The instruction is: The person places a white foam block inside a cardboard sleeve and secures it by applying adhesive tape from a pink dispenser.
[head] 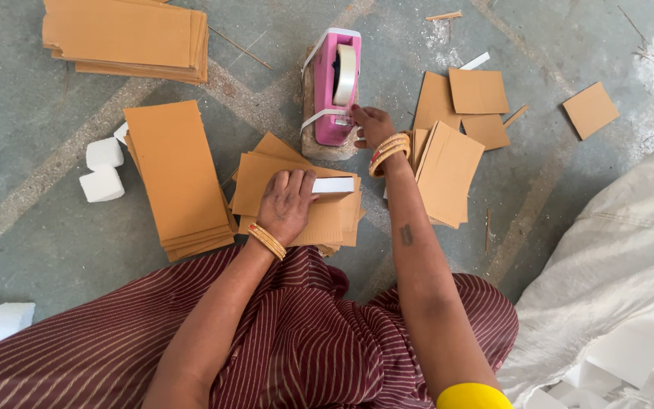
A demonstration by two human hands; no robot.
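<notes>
Grey floor (32, 227) carries everything. Just below the pink dispenser (334, 87), the left hand (288, 203) presses flat, fingers spread, on a white block (333, 185) atop cardboard (327, 220). The right hand (372, 125), fingers curled, pinches tape at the dispenser; tape may tear crooked or self-stick.

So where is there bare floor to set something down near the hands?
Bare floor lies between the top cardboard stack and the long stack, and right of the loose cardboard pieces toward the white sack. It is crowded around the pink tape dispenser, where the right hand and left hand work.
</notes>
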